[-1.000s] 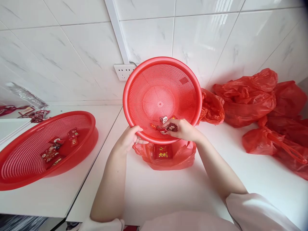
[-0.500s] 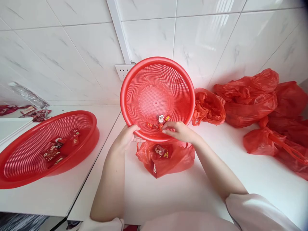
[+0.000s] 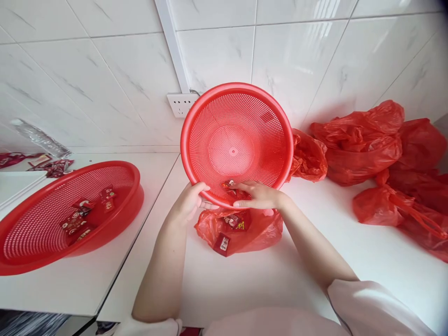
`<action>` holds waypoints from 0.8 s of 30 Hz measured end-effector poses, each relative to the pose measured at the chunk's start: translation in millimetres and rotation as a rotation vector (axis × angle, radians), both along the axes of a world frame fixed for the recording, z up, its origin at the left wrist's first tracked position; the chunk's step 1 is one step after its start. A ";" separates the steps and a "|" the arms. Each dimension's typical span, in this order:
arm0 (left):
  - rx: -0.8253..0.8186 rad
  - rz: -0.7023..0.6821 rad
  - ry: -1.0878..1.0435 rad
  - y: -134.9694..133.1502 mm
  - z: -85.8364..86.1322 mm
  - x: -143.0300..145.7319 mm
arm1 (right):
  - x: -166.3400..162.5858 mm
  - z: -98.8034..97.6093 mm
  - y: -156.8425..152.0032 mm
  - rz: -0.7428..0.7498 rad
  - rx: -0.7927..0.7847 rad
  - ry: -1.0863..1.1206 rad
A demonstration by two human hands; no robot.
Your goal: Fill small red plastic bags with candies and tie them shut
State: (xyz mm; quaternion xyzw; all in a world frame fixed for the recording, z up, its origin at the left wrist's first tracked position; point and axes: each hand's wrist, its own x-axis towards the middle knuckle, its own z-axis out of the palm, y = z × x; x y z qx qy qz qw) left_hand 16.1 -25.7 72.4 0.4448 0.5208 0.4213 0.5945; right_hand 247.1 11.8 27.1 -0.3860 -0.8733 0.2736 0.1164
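My left hand point(image 3: 191, 203) is closed on the lower left rim of the round red perforated plastic basket point(image 3: 238, 135). It holds the basket tipped up on edge, so the bowl faces me at the centre of the frame. My right hand point(image 3: 259, 196) lies across the same rim just to the right, fingers stretched flat and pointing left, wrist low, forearm running down to the lower right. A second ago it pinched a dark red packet there; now I cannot tell whether anything sits under the palm.

The cluster of small red wrapped sweets point(image 3: 229, 185) on the lower mesh has thinned to a piece or two showing by my fingers. The crumpled red plastic bag point(image 3: 259, 231) lying directly under the rim shows more inside, and a flat red packet point(image 3: 222, 243) now sits at its near left edge, where there was none before. I judge the basket nearly cleared into that bag. The basket swung left half a second ago and is back where it was.

Further out, everything rests on the white countertop point(image 3: 245, 289). A second red mesh basket point(image 3: 21, 242) with a few packets sits at the lower left, a heap of knotted red plastic bags point(image 3: 364, 144) fills the right, and a white wall socket point(image 3: 181, 103) shows just above and left of the tipped rim
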 end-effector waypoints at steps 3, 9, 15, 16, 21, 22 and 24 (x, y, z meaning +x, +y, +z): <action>-0.002 -0.002 0.003 2.7 -1.9 -3.6 | 5.0 1.6 2.0 0.087 -0.027 0.124; -0.010 0.024 -0.030 6.0 -3.1 -11.1 | 9.7 0.8 8.8 0.210 -0.056 0.324; 0.012 0.053 -0.041 5.9 0.4 -15.5 | 6.0 0.7 8.9 0.044 0.089 0.405; 0.019 0.050 -0.036 5.5 1.5 -15.7 | 5.3 0.6 8.6 0.007 0.100 0.420; 0.040 0.028 -0.047 4.5 5.6 -19.2 | 4.6 2.6 4.6 -0.161 -0.058 0.641; 0.042 0.024 -0.050 4.7 5.8 -20.2 | 5.4 4.3 2.7 -0.168 -0.127 0.708; 0.038 0.021 -0.061 4.9 6.4 -21.7 | 7.7 9.8 -2.5 -0.150 -0.242 0.787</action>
